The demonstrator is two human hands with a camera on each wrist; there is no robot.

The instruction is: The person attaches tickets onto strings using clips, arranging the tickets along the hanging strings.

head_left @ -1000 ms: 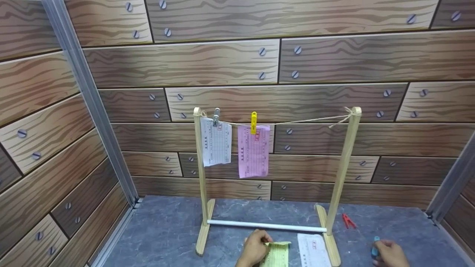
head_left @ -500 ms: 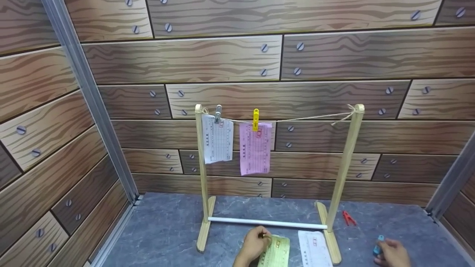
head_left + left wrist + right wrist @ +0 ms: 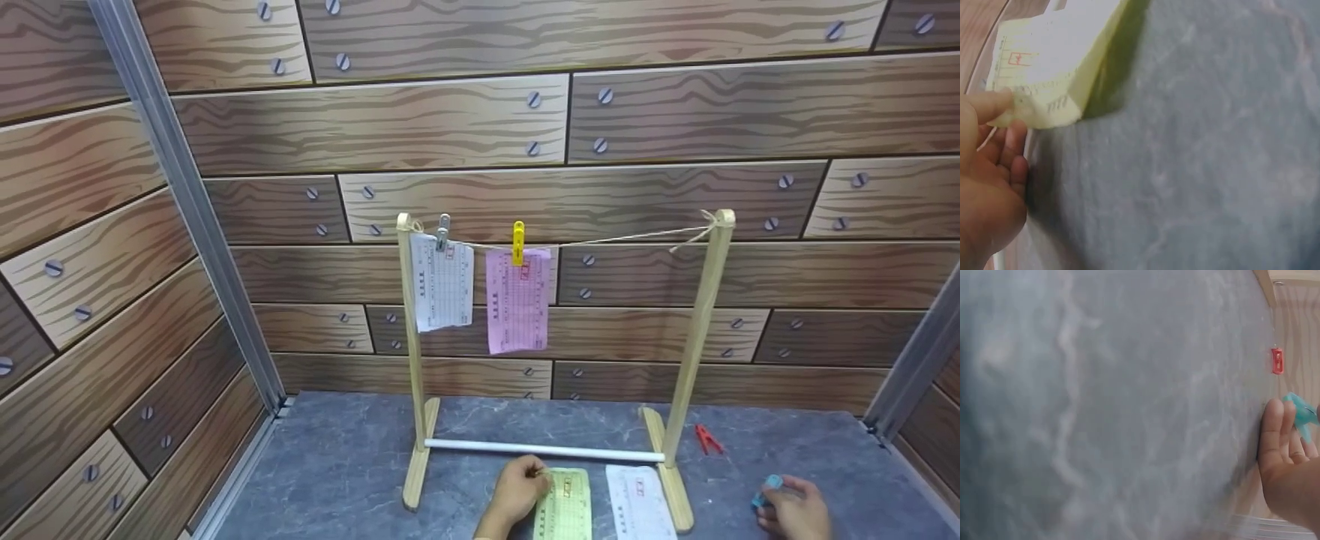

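Note:
My left hand [image 3: 516,489] pinches the top left corner of a yellow-green printed slip [image 3: 564,504] in front of the rack's white bar. In the left wrist view, thumb and fingertips grip the slip [image 3: 1044,73], which bends up from the grey tabletop. At the right, my right hand [image 3: 799,511] holds a teal clothespin [image 3: 766,491] between thumb and fingers, low over the table. The right wrist view shows the clothespin [image 3: 1299,413] partly cut off by the frame edge. A white slip [image 3: 641,499] lies flat between the hands, beside the rack's right foot.
A wooden rack [image 3: 697,337] carries a string [image 3: 637,238] between its posts. From it hang a white slip [image 3: 442,289] under a grey clothespin [image 3: 443,232] and a pink slip [image 3: 517,307] under a yellow clothespin [image 3: 518,244]. A red clothespin [image 3: 707,439] lies right of the rack.
The yellow-green slip's top edge has turned so its printed face with the red stamp now shows. The teal clothespin has tilted in my right hand, from upright to slanting right.

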